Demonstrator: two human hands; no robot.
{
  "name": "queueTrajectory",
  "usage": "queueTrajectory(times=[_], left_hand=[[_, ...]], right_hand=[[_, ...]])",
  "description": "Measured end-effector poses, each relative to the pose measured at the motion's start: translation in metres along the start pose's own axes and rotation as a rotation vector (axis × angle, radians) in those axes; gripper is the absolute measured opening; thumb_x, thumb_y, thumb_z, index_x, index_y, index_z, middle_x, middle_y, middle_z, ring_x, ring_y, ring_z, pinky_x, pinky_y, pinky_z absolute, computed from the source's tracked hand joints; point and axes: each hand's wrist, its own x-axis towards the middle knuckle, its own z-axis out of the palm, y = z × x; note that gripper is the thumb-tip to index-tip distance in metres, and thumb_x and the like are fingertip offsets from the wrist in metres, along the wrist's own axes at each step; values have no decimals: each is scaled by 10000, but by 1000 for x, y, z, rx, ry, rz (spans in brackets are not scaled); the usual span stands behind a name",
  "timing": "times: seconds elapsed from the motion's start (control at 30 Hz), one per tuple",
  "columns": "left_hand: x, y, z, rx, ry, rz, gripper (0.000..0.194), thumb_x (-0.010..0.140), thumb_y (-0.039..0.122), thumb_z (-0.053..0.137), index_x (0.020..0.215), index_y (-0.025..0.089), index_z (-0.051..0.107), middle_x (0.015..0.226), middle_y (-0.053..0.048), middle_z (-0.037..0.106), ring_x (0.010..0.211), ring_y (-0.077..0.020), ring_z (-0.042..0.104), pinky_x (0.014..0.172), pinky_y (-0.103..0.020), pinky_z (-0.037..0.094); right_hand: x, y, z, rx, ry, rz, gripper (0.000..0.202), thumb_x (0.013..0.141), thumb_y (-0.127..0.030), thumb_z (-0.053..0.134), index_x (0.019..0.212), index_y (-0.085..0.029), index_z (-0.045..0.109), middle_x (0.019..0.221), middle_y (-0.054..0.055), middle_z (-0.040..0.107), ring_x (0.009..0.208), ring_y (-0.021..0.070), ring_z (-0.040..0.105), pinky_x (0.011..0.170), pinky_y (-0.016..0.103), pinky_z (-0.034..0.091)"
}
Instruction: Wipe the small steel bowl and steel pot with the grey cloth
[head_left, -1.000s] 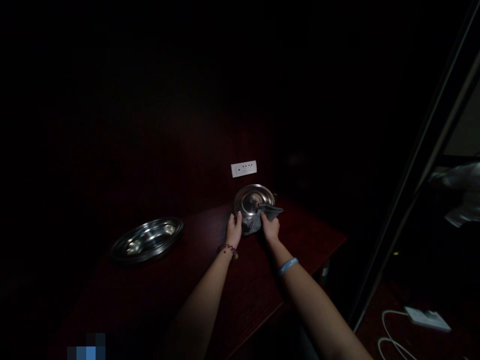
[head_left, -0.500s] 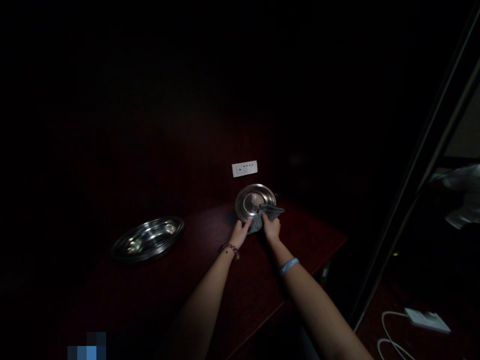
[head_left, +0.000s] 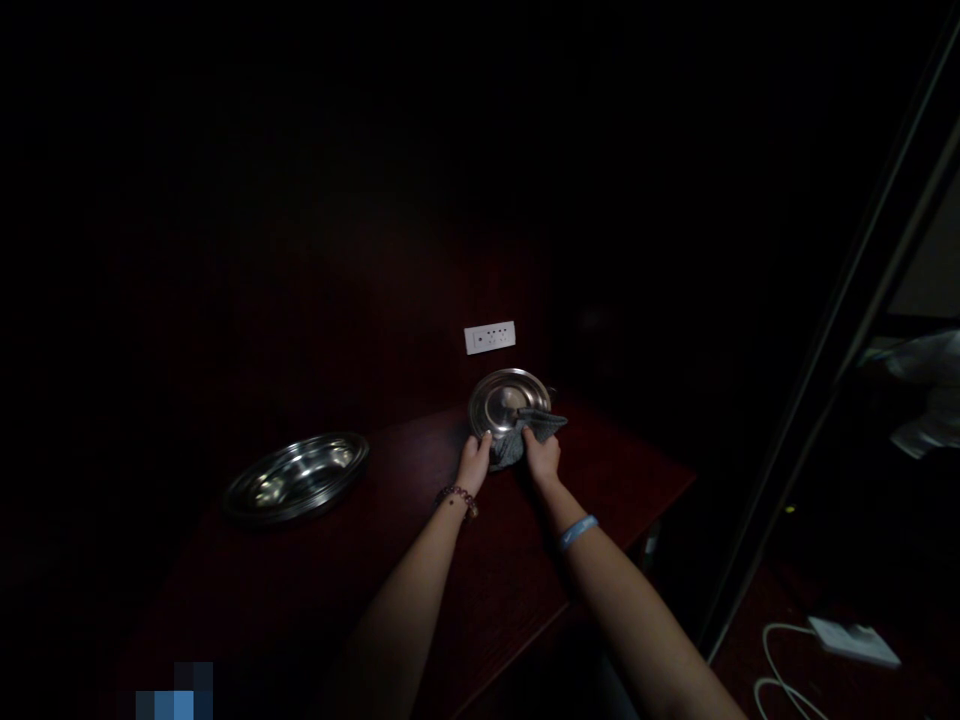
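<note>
A round steel plate [head_left: 504, 402] is tilted up above the dark red table, its shiny face towards me. My left hand [head_left: 474, 464] is closed on its lower left rim, thumb on the face. At the lower right rim, my right hand [head_left: 541, 456] is closed on a grey cloth [head_left: 512, 444], which lies against the plate and covers part of its lower face. Whether the right fingers also grip the rim through the cloth is hidden.
Shiny steel plates [head_left: 300, 478], apparently stacked, rest at the left of the table [head_left: 517, 610]. A white socket panel [head_left: 490, 338] is on the wall behind. To the right, beyond a dark upright frame, a white power strip [head_left: 855, 640] with a cable lies on the floor.
My left hand has slid slightly left and down along the plate's rim. My right hand and the cloth have hardly moved.
</note>
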Motion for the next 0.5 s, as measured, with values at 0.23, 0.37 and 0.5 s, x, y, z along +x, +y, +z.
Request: queueTrajectory(times=[0.23,0.37,0.5], left_hand=[[-2,6,-5,-41,70,142,492,840,583,488,1038,147,601,1106,-137,668,1065,-240,615,955,-353,446],[-3,6,-5,-38,28,118,495,857,567,483,1097,148,596,1188,-145,650,1134,-241,593,1011,-361,418],[-3,4,-2,-69,-25,103,483,842,500,556,1180,155,573,1286,-136,609,1212,-226,553,1056,-356,384]], right_hand=[[-1,-2,0,-19,-6,-24,295,777,-338,629,965,-135,731,981,122,741,949,243,702,817,285,520],[0,-3,-1,-31,15,0,307,776,-338,629,972,-124,730,983,134,739,938,245,705,810,285,525],[-1,-2,-1,-14,13,16,318,783,-336,620,990,-118,724,1005,138,735,961,240,700,817,276,523]])
